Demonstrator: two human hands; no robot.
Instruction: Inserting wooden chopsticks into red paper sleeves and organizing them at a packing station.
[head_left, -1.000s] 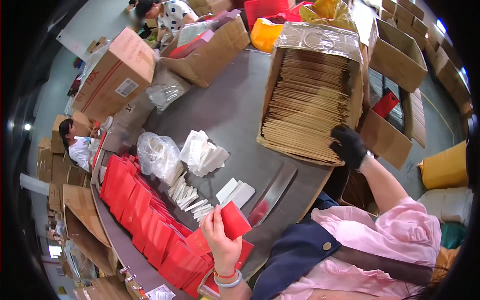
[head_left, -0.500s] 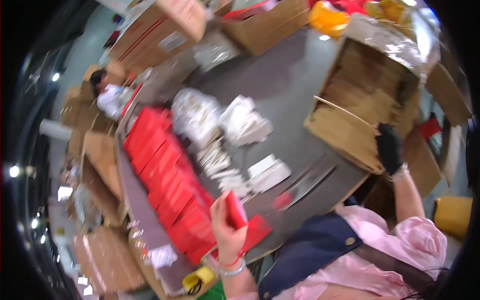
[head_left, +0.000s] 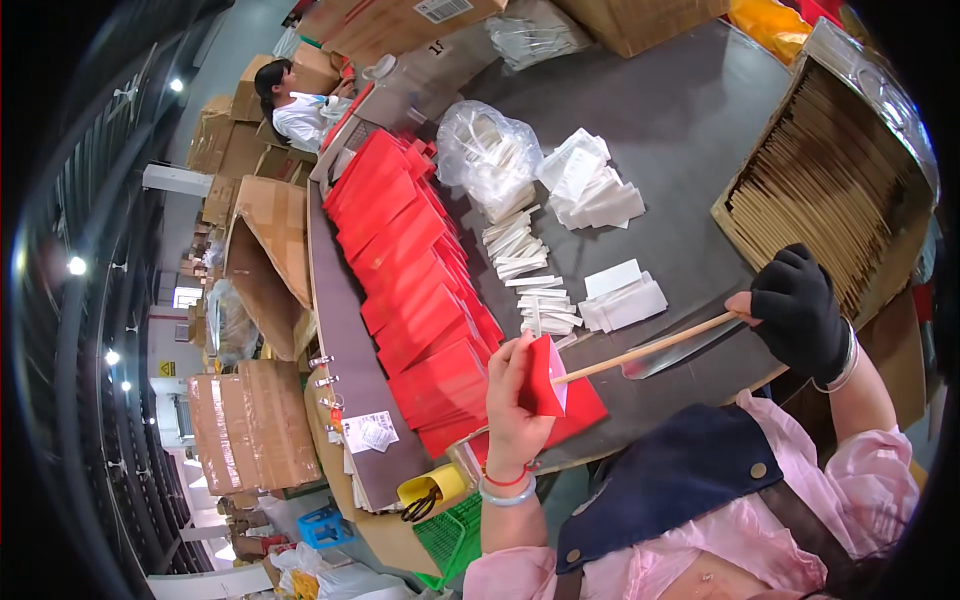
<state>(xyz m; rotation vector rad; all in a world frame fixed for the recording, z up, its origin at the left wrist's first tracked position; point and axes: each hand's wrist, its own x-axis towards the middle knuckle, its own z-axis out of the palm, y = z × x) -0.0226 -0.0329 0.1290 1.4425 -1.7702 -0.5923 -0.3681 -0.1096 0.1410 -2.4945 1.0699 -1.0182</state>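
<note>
In my left hand (head_left: 517, 400), fingers wrapped round it, is a red paper packet (head_left: 541, 380) with a pale inside at its right end. My right hand (head_left: 797, 310), in a black fingerless glove, grips one end of a thin wooden stick (head_left: 655, 349). The stick's other end meets the packet's pale opening; how deep it goes in I cannot tell. A long overlapping row of red packets (head_left: 415, 275) lies left of my left hand. Beyond it are small white folded slips (head_left: 538, 305) and flat white packets (head_left: 625, 296).
An open carton (head_left: 745, 205) packed with wooden sticks tilts at the right. A clear plastic bag (head_left: 487, 150) and more white packets (head_left: 590, 185) lie on the grey table (head_left: 690, 110). Near the left edge sits a yellow holder (head_left: 430, 484) with black-handled scissors. Another person (head_left: 300, 112) works far left.
My right hand has come left from the carton, bringing the stick to the red packet in my left hand. The whole view has shifted, and the picture is sharper.
</note>
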